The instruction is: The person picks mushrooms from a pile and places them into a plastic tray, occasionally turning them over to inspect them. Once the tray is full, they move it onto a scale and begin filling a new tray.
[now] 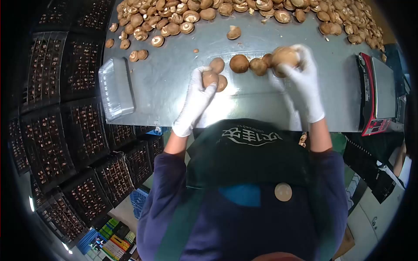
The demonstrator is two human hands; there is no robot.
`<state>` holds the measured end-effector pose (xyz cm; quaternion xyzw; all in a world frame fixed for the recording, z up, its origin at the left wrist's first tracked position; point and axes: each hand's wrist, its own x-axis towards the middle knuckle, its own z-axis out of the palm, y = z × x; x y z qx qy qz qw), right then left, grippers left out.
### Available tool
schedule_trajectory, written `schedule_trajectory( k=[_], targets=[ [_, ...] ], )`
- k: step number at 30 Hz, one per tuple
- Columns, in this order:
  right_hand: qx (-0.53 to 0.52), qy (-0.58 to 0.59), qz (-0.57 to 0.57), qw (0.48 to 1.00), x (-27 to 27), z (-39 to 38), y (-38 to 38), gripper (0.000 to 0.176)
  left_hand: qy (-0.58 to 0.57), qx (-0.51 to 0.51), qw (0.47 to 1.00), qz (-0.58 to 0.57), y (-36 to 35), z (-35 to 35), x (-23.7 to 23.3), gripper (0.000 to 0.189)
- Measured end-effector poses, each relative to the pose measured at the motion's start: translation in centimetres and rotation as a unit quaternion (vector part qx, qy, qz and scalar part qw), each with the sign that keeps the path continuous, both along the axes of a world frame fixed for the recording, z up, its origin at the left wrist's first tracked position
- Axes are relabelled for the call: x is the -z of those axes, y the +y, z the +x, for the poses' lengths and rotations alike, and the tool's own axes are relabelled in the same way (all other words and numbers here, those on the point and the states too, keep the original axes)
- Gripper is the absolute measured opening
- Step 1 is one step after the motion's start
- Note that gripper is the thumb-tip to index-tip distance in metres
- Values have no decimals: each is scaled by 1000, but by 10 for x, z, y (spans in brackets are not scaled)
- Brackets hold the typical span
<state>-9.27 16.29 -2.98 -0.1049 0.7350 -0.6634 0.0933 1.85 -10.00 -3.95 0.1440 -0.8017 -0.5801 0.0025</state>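
Brown mushrooms (258, 66) lie just left of the right hand (306, 71), its blurred fingers seemingly pinching another; the left hand (198, 89) clasps one.

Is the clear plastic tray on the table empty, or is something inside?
Empty: the tray shows only bare, transparent plastic, with nothing inside.

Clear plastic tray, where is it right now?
In the head view, the clear plastic tray sits at the left edge of the metal table, left of the left hand, with the mushroom heap beyond it.
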Motion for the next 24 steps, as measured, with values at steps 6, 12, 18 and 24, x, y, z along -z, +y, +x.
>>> schedule_trajectory(
  k=[6, 12, 18, 24],
  targets=[
    [-125, 166, 189, 960, 33, 62, -52, 53, 99, -86, 988, 82, 6, 4, 18, 43],
    [-120, 203, 306, 922, 28, 58, -49, 52, 138, 1, 983, -118, 16, 4, 3, 46],
    [-104, 227, 279, 927, 43, 60, -32, 42, 72, -54, 983, 160, 32, 0, 15, 44],
    [-83, 269, 236, 930, 44, 63, -24, 37, 174, 66, 977, -107, 48, -11, 7, 46]
  ],
)
